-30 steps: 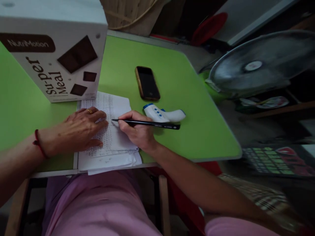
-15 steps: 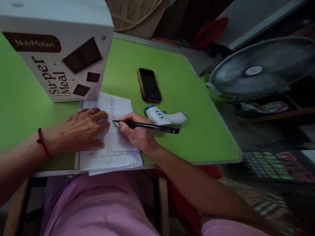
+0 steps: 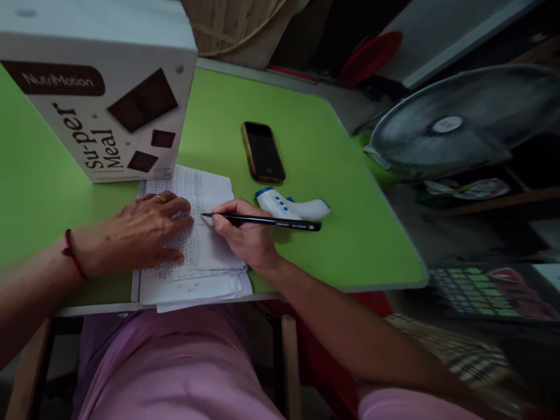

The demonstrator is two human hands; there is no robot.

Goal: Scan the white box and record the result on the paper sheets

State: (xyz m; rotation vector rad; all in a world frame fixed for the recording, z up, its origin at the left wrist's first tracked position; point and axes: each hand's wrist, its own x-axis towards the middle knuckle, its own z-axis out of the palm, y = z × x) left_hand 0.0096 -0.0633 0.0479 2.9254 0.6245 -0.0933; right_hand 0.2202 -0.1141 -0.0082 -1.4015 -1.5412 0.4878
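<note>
My left hand lies flat with its fingers stretched out over the left part of a handwritten sheet of paper, and it holds nothing. A black pen is gripped in my right hand, its tip at the written lines near the middle of the sheet. More folded papers lie under this sheet at the table's front edge. Just beyond my right hand is a white and blue infrared thermometer, lying on its side. Behind it a phone in a brown case lies with its dark screen up.
A tall white NutriMotion box stands on the green table behind my left hand, at the paper's far edge. Off the table's right side is a large fan. A red round object is farther back.
The pen has swung slightly in my right hand, its rear end now a little lower and to the left hand's far side. The left hand stays put; the view shifts a little.
</note>
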